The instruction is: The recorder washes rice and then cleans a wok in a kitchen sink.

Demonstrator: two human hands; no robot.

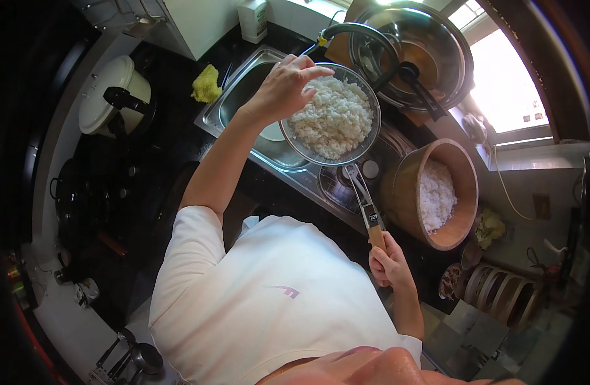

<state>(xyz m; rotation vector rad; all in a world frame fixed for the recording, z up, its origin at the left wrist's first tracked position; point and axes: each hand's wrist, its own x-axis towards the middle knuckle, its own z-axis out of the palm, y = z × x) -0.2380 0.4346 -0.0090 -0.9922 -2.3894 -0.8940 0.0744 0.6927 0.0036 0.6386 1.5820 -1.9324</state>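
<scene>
My right hand is closed around the wooden-ended handle of a round wire-mesh strainer. The strainer is over the right side of the sink basin and holds a heap of cooked white rice. My left hand is at the strainer's left rim, its thumb and index finger apart above the rice; nothing shows held in it. To the right stands a wooden tub, tilted in view, with more white rice inside.
A metal sink, a yellow scrubber and a white bottle are ahead. A large glass lid leans near the window. A lidded pot stands left. At right are a bowl of food and a slatted rack.
</scene>
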